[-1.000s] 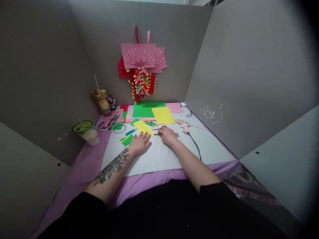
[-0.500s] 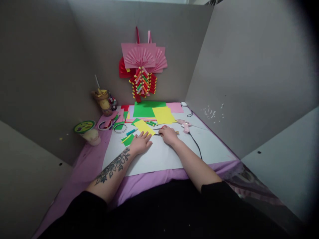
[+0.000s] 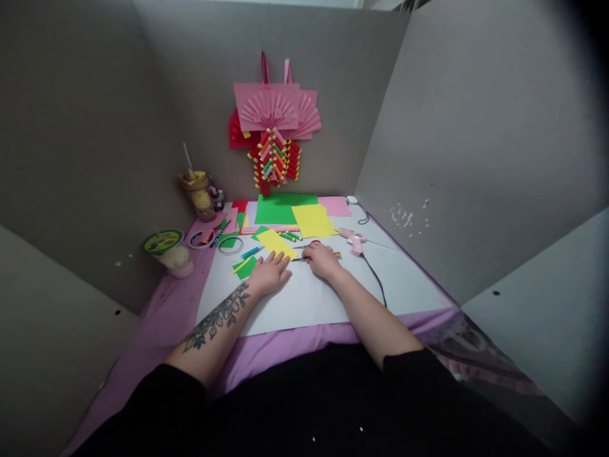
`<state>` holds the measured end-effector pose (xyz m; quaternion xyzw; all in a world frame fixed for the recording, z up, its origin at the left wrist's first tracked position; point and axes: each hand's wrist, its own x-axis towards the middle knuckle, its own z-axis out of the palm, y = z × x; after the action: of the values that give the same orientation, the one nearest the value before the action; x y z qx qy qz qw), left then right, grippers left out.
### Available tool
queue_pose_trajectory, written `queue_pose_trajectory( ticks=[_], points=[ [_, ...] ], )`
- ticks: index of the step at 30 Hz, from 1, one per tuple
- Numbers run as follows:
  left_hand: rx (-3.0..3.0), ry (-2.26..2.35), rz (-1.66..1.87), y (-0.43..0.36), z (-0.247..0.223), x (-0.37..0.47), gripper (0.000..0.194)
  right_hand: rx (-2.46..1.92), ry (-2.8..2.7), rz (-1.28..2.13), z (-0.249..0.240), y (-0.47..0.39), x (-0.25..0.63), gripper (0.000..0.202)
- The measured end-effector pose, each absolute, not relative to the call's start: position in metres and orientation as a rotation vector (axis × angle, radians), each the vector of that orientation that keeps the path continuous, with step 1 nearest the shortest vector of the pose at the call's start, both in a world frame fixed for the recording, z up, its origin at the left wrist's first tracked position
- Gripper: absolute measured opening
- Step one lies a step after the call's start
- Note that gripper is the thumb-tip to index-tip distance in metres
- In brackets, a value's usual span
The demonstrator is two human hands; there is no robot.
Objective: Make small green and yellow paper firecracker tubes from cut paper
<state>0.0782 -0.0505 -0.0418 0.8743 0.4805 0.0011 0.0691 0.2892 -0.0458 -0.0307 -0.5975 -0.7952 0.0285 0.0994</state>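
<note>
My left hand point(image 3: 269, 274) lies flat with fingers spread, its fingertips on the near edge of a small yellow paper point(image 3: 276, 242). To its right, my right hand point(image 3: 321, 259) rests with curled fingers at a pair of scissors point(image 3: 299, 247) with red showing at the handle; how firmly it grips them is hidden. The blades point left toward the yellow paper. Green scraps point(image 3: 245, 268) with a thin yellow strip and a teal marker point(image 3: 251, 252) lie left of the yellow paper. Green rolls point(image 3: 288, 237) sit just behind it.
A pink glue gun point(image 3: 354, 241) with a black cord lies at the right. Tape rolls point(image 3: 230, 245) and two cups point(image 3: 177, 260) stand at the left. Coloured sheets point(image 3: 280, 209) cover the back, below paper fans point(image 3: 270, 108) hanging on the wall.
The whole view has shifted very slightly. The scissors' near blade has turned or slid slightly left; both hands stay in nearly the same place.
</note>
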Motion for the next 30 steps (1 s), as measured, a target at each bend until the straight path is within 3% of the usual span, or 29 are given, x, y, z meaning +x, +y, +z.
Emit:
queue_pose_trajectory(
  ticks=[7,30],
  points=[
    [2.634,1.444,0.004,-0.051,-0.042,0.078,0.057,-1.918,-2.145,0.036,-0.033,-0.039,0.297,0.026],
    [2.639,1.446,0.017,-0.051,-0.042,0.078,0.058,-1.830,-2.332,0.020,-0.029,-0.047,0.273,0.026]
  ],
)
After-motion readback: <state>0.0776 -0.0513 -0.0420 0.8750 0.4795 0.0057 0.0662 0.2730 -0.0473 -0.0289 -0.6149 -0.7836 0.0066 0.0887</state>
